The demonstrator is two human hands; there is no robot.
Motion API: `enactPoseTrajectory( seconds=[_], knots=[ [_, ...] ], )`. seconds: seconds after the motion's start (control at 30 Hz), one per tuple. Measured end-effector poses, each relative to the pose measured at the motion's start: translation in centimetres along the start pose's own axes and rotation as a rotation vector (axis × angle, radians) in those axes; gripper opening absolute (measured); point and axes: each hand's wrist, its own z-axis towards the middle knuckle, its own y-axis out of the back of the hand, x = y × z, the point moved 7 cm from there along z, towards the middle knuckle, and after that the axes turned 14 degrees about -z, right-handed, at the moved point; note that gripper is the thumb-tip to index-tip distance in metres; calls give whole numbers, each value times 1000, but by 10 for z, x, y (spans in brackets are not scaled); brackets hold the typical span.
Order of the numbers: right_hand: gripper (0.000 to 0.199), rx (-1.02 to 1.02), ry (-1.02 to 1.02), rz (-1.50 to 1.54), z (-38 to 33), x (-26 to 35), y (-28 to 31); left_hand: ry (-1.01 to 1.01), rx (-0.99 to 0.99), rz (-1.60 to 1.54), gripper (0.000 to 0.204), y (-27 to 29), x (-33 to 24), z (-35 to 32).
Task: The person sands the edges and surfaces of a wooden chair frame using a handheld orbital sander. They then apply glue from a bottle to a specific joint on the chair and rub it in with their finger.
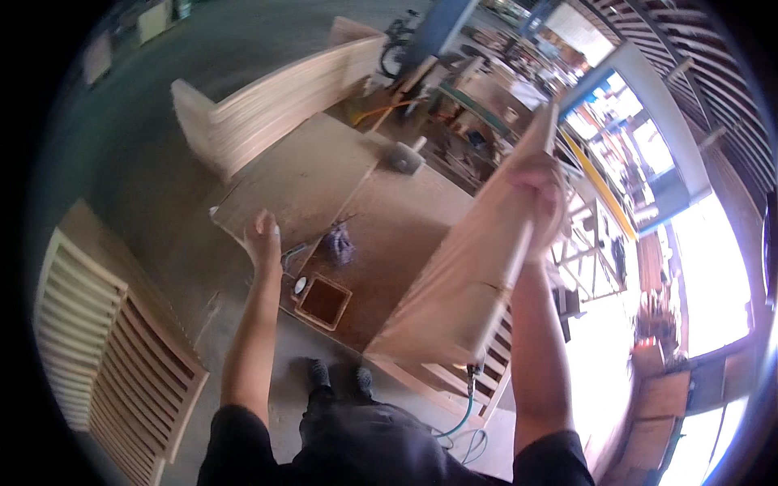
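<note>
My right hand grips the upper right edge of a long, flat wooden panel, which is tilted up over the right side of a worktable. Its lower end is close to the table's front edge. Over the table's left edge, my left hand is held up with nothing visible in it, its fingers partly apart. Near that hand lie a crumpled dark cloth, a bent metal tool and a shallow square wooden tray. Farther back on the table rests a mallet with a dark head.
Pale stacked boards stand along the table's far left side. Slatted wooden frames occupy the floor at left. A green air hose hangs by the panel's lower end. Behind are a bicycle, a blue post and cluttered benches.
</note>
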Motion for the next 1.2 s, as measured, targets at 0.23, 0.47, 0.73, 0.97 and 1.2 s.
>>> enactPoseTrajectory(
  seconds=[0.23,0.47,0.73,0.97,1.2],
  knots=[
    [43,19,20,-49,4,27,15,-215,757,-564,113,-70,-279,-215],
    [32,471,-75,171,-103,10,79,-322,640,-317,36,-84,-303,-289],
    [67,724,-916,-481,-484,-71,158,-383,403,-371,23,-85,-299,-291],
    [72,684,-1079,-466,-525,-56,164,-442,432,-361,25,-86,-299,-281],
    [68,698,-1145,-405,-520,-62,174,-466,400,-351,23,-80,-296,-275]
  ],
)
